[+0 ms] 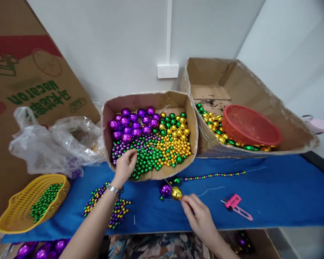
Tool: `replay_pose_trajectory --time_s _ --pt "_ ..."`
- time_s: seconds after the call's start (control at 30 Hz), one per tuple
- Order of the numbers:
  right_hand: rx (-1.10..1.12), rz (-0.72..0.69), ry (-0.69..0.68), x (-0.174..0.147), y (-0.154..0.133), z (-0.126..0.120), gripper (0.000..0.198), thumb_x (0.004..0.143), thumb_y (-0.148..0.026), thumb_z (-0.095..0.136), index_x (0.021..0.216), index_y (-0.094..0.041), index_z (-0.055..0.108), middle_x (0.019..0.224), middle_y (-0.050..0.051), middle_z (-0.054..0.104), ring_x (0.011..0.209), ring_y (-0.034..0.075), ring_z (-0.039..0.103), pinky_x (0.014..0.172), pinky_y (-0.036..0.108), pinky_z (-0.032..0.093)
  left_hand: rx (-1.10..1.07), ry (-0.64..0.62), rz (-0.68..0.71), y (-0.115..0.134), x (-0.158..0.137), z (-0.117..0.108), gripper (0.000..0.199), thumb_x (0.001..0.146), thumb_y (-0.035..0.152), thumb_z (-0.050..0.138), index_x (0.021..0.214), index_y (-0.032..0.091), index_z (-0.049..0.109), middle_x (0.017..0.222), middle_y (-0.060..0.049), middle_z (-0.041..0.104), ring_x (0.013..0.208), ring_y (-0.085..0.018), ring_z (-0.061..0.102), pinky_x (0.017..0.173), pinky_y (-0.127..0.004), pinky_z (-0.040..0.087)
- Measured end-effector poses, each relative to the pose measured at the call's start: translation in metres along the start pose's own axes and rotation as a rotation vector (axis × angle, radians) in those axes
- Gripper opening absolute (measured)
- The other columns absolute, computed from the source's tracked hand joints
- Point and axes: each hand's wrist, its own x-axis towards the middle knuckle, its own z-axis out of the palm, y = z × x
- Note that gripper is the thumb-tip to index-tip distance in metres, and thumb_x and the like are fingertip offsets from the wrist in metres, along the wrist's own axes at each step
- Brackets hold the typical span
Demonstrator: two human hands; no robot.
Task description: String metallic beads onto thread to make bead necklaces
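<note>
My left hand (126, 166) reaches over the front of a cardboard box (190, 151), its fingers closed together just above the small green beads (145, 160). Whatever those fingers pinch, if anything, is too small to make out. Over the blue cloth, my right hand (198, 214) pinches a large shiny gold bead (176, 193) at its lower right side. A thin needle-like line (169, 183) slants up from that bead. Right beside it lie a large purple bead (165, 190) and a green bead (176, 180). A strand of small beads (216, 176) stretches right, ending in loose thread.
Mixed beads (118, 214) lie in loose piles under my left forearm. A yellow basket (12, 216) holds green beads. Plastic bags (40, 147) stand at left. At right are a larger carton (259, 93) with a red basin (251, 126), and a pink cutter (236, 206) on the cloth.
</note>
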Motion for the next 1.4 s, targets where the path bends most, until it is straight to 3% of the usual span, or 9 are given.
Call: replay_pose_trajectory --time_s 0.17,0.3,0.53,0.73,0.93,1.13,1.4 --pt "0.017 -0.008 0.009 0.001 0.001 -0.002 0.018 0.098 -0.022 0.039 0.095 -0.024 0.056 0.08 0.002 0.056 0.072 0.015 0.056 0.065 0.025 0.044 0.331 -0.081 0.044 -0.025 0.033 -0.021 0.027 0.083 0.021 0.046 0.101 0.015 0.065 0.097 -0.013 0.068 0.093 -0.029 0.061 0.086 -0.039 0.045" --pt "0.015 -0.004 0.013 0.001 0.003 0.0 0.018 0.098 -0.022 0.038 0.094 -0.023 0.056 0.08 0.002 0.056 0.072 0.016 0.057 0.066 0.025 0.044 0.533 -0.184 0.097 -0.026 0.033 -0.03 0.026 0.082 0.018 0.045 0.099 0.012 0.064 0.094 -0.018 0.065 0.095 -0.033 0.056 0.084 -0.042 0.042" --pt "0.006 -0.011 0.0 0.003 0.003 0.005 0.018 0.098 -0.021 0.039 0.094 -0.023 0.056 0.081 0.002 0.057 0.072 0.015 0.058 0.067 0.025 0.045 0.744 -0.273 0.132 -0.018 0.025 -0.034 0.027 0.088 0.018 0.037 0.101 0.016 0.061 0.093 -0.016 0.063 0.095 -0.032 0.049 0.068 -0.035 0.042" --pt "0.013 -0.023 0.001 0.001 0.005 0.006 0.018 0.098 -0.02 0.039 0.096 -0.023 0.057 0.081 0.002 0.058 0.073 0.015 0.057 0.068 0.025 0.044 0.81 -0.309 0.183 -0.023 0.021 -0.039 0.025 0.084 0.014 0.043 0.104 0.014 0.058 0.099 -0.014 0.06 0.097 -0.031 0.048 0.072 -0.034 0.044" --pt "0.024 -0.024 -0.01 -0.001 0.003 0.008 0.018 0.098 -0.019 0.039 0.096 -0.023 0.057 0.083 0.002 0.059 0.076 0.016 0.058 0.069 0.026 0.044 0.844 -0.314 0.176 -0.033 0.023 -0.045 0.023 0.084 0.022 0.049 0.103 0.011 0.058 0.1 -0.015 0.057 0.093 -0.03 0.051 0.08 -0.038 0.045" --pt "0.026 -0.04 -0.005 0.002 0.001 0.012 0.018 0.098 -0.02 0.039 0.095 -0.023 0.057 0.082 0.002 0.059 0.073 0.015 0.057 0.067 0.025 0.043 0.85 -0.367 0.186 -0.019 0.019 -0.041 0.02 0.083 0.011 0.043 0.092 0.014 0.061 0.096 -0.014 0.058 0.093 -0.029 0.055 0.074 -0.036 0.046" --pt "0.045 -0.034 -0.007 0.002 0.002 0.017 0.018 0.098 -0.021 0.039 0.095 -0.023 0.057 0.083 0.002 0.058 0.074 0.014 0.057 0.068 0.025 0.044 0.743 -0.283 0.132 -0.01 0.02 -0.035 0.03 0.085 0.01 0.035 0.094 0.01 0.064 0.088 -0.02 0.064 0.096 -0.038 0.056 0.078 -0.052 0.044"
